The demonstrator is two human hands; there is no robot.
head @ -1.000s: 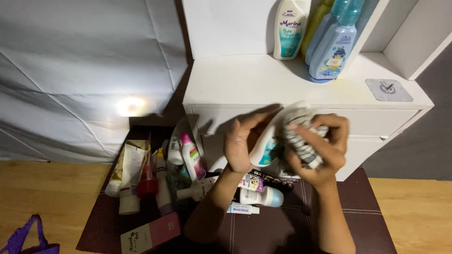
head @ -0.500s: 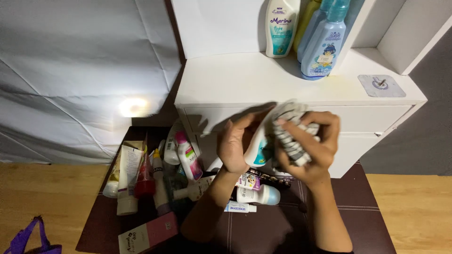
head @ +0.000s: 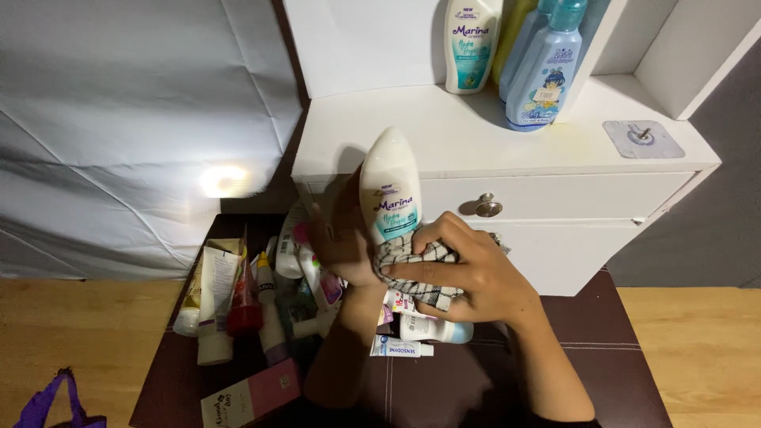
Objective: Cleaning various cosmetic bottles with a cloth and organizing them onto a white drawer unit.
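Fingers of the left hand [head: 342, 252] are closed around the lower part of a white lotion bottle [head: 389, 189], held upright with its rounded end upward in front of the white cabinet [head: 555, 198]. Pressed to the bottle's base, the right hand [head: 466, 273] has its fingers curled tight over a checked cloth [head: 412, 265]. Beneath both hands, a dark desk [head: 476, 388] carries a clutter of tubes [head: 214, 297] and small bottles. On the cabinet top stand another white bottle [head: 470, 43] and a blue bottle [head: 545, 75].
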